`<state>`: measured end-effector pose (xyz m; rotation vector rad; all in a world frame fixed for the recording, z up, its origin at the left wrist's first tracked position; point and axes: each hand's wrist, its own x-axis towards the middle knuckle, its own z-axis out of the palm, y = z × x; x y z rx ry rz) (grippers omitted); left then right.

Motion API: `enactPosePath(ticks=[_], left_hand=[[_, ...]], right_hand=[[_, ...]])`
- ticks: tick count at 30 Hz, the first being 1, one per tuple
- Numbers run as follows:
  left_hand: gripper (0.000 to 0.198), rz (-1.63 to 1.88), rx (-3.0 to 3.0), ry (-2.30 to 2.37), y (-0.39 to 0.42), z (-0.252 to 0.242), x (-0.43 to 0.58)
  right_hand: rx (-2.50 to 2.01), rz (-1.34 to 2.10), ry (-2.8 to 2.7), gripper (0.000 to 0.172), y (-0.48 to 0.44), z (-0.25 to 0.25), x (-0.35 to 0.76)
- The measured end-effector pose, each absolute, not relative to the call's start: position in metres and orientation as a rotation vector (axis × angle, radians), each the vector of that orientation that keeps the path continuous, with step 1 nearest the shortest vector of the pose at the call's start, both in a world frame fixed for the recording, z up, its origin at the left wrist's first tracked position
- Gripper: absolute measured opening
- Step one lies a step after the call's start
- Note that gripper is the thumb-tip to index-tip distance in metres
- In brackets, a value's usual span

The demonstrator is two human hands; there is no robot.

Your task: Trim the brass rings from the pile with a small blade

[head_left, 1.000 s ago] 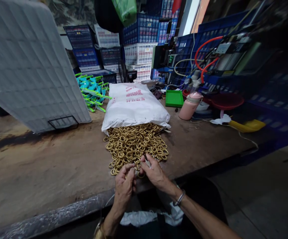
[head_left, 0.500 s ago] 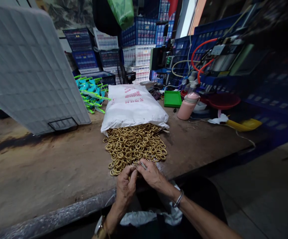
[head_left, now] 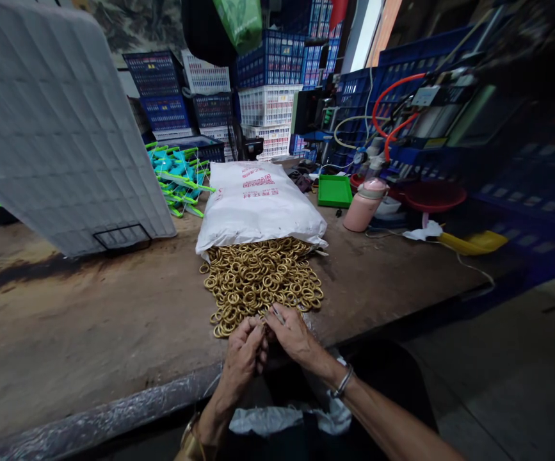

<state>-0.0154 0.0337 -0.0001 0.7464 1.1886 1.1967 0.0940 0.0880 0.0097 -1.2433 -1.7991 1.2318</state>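
A heap of brass-coloured rings (head_left: pixel 258 275) spills from the mouth of a white sack (head_left: pixel 267 214) onto the table. At the heap's near edge my left hand (head_left: pixel 244 351) is closed, thumb pressed against the fingers. What it pinches is too small and hidden to make out. Close beside it, fingertips almost touching, my right hand (head_left: pixel 296 336) grips a thin grey metal tool (head_left: pixel 278 314), of which only a short length shows. A bracelet circles the right wrist, and a gold-coloured band is on the left one.
A pale ribbed panel (head_left: pixel 66 128) stands at the left, with green and blue plastic pieces (head_left: pixel 178 176) behind it. Rightward are a green tray (head_left: pixel 333 191), a pink bottle (head_left: pixel 364 208), a yellow scoop (head_left: pixel 474 242) and a machine with orange hoses (head_left: pixel 431 109). Stacked crates (head_left: pixel 270 105) fill the back.
My left hand has turned slightly, so more of its curled fingers show. The right hand keeps the metal tool in nearly the same place. The view has shifted a little.
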Motion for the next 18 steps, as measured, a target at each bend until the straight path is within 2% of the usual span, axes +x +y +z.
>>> enactPosePath(ticks=[7, 10, 13, 18], left_hand=[[0.030, 1.266, 0.664, 1.068, 0.032, 0.007, -0.016], [0.032, 1.291, 0.613, 1.067, 0.031, 0.009, -0.016], [0.033, 1.302, 0.589, 1.092, 0.031, 0.009, -0.016], [0.035, 1.284, 0.664, 1.170, 0.032, 0.003, -0.016]], right_hand=[[-1.181, 1.269, -1.784, 0.025, 0.089, 0.010, 0.095], [-1.233, 1.086, -1.870, 0.022, 0.090, 0.005, 0.100], [-1.228, 0.850, -2.110, 0.012, 0.087, 0.000, 0.107], [-1.202, 0.590, -2.402, 0.025, 0.077, 0.000, 0.110]])
